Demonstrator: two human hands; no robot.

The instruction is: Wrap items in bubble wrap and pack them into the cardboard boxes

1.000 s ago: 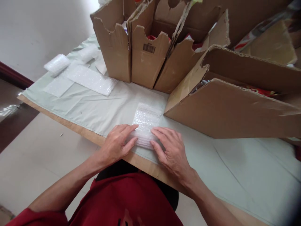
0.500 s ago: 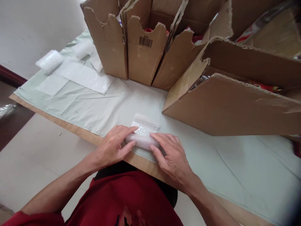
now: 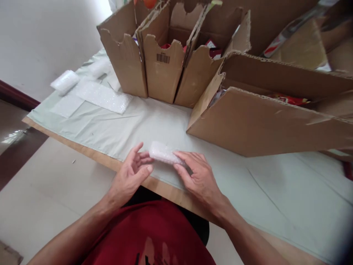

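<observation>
A rolled piece of bubble wrap [image 3: 164, 151] lies near the front edge of the cloth-covered table. My right hand [image 3: 197, 171] grips its right end between thumb and fingers. At the left end, my left hand [image 3: 134, 171] is open with the thumb spread and the palm turned toward the roll; its fingertips are close to the wrap, and whether they touch it I cannot tell. What the roll may contain is hidden.
At the table's far left lie flat bubble wrap sheets [image 3: 102, 96] and another bubble wrap roll [image 3: 65, 81]. Upright cardboard boxes [image 3: 162, 79] stand along the back. A larger cardboard box [image 3: 264, 127] with packets inside fills the right. The table's wooden edge [image 3: 91, 154] runs in front.
The loose flap of bubble wrap is now rolled up. My left hand has let go of the left end and opened, while my right hand keeps its grip. The view has shifted slightly.
</observation>
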